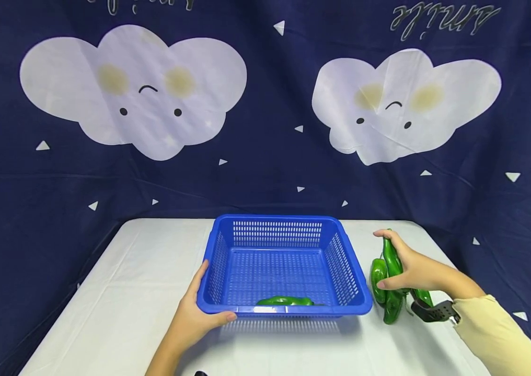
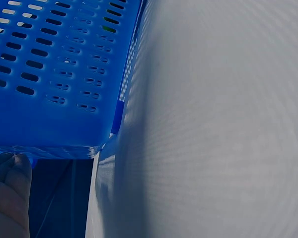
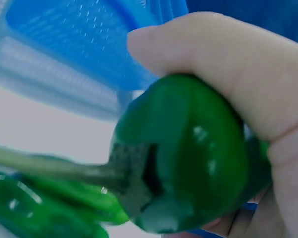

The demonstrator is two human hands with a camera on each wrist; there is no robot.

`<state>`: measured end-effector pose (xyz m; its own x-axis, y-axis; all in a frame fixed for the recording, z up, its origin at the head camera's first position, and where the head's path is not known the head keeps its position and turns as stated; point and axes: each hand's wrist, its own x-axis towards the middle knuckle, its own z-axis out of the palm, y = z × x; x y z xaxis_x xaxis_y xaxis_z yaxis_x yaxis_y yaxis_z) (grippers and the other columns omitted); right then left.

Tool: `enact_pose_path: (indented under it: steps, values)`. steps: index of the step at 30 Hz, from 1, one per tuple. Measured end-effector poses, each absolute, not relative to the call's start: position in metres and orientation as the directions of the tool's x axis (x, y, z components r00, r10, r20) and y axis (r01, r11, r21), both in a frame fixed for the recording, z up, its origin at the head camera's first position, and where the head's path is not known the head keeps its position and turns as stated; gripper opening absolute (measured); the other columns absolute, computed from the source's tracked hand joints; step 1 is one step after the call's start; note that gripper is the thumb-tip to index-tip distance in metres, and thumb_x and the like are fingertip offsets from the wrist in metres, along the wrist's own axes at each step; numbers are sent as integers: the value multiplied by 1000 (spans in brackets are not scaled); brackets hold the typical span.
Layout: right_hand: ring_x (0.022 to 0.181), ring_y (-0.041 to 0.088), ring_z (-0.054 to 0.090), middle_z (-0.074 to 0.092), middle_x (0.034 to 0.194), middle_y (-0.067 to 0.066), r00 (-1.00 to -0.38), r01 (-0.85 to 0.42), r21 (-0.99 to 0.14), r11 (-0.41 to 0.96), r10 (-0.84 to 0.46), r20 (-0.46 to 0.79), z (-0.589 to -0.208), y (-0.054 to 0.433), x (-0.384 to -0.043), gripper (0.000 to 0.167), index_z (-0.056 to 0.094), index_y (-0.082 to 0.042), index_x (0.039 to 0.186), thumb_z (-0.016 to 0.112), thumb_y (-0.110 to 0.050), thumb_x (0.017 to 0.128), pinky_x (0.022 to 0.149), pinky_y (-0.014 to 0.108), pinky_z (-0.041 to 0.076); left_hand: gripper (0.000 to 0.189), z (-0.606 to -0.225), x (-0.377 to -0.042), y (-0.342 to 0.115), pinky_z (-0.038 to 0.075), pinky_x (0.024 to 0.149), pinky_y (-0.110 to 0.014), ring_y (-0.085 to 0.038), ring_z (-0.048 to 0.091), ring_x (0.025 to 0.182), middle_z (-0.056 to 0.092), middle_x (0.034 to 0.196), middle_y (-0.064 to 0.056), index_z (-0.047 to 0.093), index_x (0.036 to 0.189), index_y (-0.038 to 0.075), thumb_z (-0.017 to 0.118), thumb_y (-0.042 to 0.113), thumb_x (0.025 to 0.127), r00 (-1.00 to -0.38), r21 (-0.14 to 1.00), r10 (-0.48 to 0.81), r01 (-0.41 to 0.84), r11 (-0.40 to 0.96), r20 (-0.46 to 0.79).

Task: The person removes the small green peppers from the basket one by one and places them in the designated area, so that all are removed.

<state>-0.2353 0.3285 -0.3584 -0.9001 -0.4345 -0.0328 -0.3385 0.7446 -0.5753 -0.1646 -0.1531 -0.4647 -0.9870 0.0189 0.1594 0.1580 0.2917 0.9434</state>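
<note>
A blue plastic basket (image 1: 275,271) with slotted walls stands mid-table. My left hand (image 1: 190,318) grips its near left corner, thumb along the front rim and fingers by the left side. In the left wrist view, fingertips (image 2: 20,171) touch the basket's edge. One green pepper (image 1: 284,301) lies inside against the near wall, partly hidden by the rim. To the right of the basket, my right hand (image 1: 418,269) holds a long green pepper (image 1: 391,257) between thumb and fingers. Its stem end faces the right wrist camera, where the held pepper (image 3: 188,153) looks round and glossy.
Under and beside the right hand, more green peppers (image 1: 379,282) lie in a small pile on the white-covered table (image 1: 119,303). A dark blue cloth (image 1: 275,172) with cloud prints hangs behind the table. A small black object (image 1: 200,373) shows at the bottom edge.
</note>
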Motion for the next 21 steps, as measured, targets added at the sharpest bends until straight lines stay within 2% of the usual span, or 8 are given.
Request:
enact_pose_path:
  steps: [3,6,10,14,21]
  values:
    - [105,27,55,40,134,24,-904,-365,-524,770,-427,2,-365,336,-234,111,15,-18,152,89,-33,70,86,30,49,128,-465,-164,-153,28,116,-62,-43,29,147,25,163,-19,15,160,24,96,19,61,-987,942,18,159,295,161]
    - [116,35,49,37,140,25,-909,-368,-497,786,-417,13,-373,343,-234,110,19,-14,150,91,-34,68,94,45,47,128,-465,-164,-153,28,116,-63,-43,29,147,25,163,-19,15,160,23,96,18,61,-987,942,18,158,296,160]
    - [119,41,46,38,138,30,-919,-341,-484,806,-395,-10,-385,351,-233,109,24,-11,145,92,-33,63,93,58,46,127,-466,-164,-153,28,116,-62,-43,29,147,24,163,-19,15,160,23,95,17,61,-987,947,22,159,280,159]
    - [111,37,50,46,127,29,-930,-307,-440,844,-364,-48,-396,357,-232,110,28,-11,141,94,-36,58,88,53,48,127,-466,-164,-152,28,116,-62,-42,29,147,24,163,-19,15,160,23,95,17,62,-987,950,26,161,268,160]
    - [102,33,52,49,118,29,-930,-268,-415,869,-346,-123,-407,364,-230,108,27,-9,140,94,-33,59,82,51,49,128,-465,-165,-153,28,116,-62,-42,29,147,24,163,-19,15,160,24,96,18,61,-988,947,17,154,283,156]
